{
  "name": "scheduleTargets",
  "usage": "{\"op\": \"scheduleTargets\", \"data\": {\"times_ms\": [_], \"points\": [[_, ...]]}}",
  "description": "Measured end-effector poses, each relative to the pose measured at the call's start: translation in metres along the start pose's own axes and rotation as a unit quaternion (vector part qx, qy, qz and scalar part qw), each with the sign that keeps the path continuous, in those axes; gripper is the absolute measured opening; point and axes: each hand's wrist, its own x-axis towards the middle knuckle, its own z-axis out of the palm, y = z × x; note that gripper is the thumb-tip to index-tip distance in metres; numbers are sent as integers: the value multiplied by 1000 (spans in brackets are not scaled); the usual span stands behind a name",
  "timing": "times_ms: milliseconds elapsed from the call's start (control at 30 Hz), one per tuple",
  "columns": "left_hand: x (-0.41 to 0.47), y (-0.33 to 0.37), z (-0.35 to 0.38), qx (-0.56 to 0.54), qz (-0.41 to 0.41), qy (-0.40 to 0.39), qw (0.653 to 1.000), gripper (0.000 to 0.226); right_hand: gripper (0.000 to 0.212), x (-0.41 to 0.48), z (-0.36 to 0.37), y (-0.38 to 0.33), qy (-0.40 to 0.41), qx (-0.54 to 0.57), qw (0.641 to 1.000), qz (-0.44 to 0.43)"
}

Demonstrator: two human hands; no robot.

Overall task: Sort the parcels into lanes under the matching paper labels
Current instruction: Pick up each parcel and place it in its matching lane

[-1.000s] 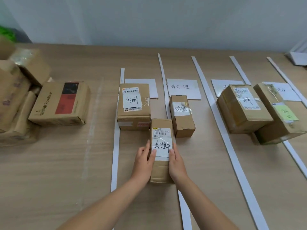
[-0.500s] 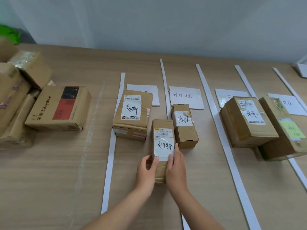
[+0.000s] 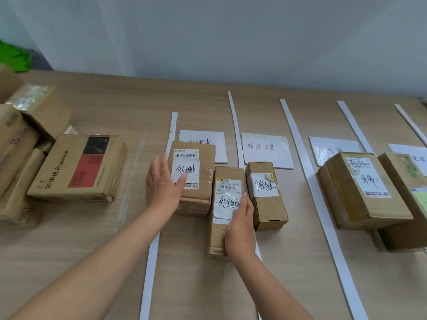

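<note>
A long narrow brown parcel (image 3: pixel 225 204) with a handwritten white label lies in the first lane, next to a wider brown parcel (image 3: pixel 196 172) under the first paper label (image 3: pixel 203 139). My right hand (image 3: pixel 240 229) rests flat on the narrow parcel's right side, fingers straight. My left hand (image 3: pixel 164 188) hovers open over the wider parcel's left edge. A small box (image 3: pixel 265 199) lies under the second paper label (image 3: pixel 266 148).
White strips (image 3: pixel 307 169) mark the lanes on the wooden table. Two bigger boxes (image 3: pixel 360 192) sit in the lanes at the right, one overlapping the other. A Royalstar box (image 3: pixel 76 169) and a pile of unsorted cartons (image 3: pixel 18 144) stand at the left.
My left hand has let go of the narrow parcel and moved up and left to the wider parcel. The narrow parcel has slid further into the lane. The camera has tilted up.
</note>
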Motion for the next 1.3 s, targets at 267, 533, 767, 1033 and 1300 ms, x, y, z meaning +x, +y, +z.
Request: {"op": "scheduleTargets", "data": {"times_ms": [267,533,767,1033,1300], "points": [[3,-21,11,-63,3,-95,993,68,81,53,6,-16,4,-29,1000,-8],[2,-24,19,-60,1,-76,995,68,73,83,4,-21,-14,-34,999,-34],[0,-22,10,-79,-6,-108,991,55,65,86,-9,-32,-44,-45,997,-46],[-38,15,-27,-13,-41,-42,998,49,55,41,-50,-66,-72,-186,954,-222],[-82,43,-122,65,68,82,992,56,83,-20,-75,-173,35,-185,934,-304]]}}
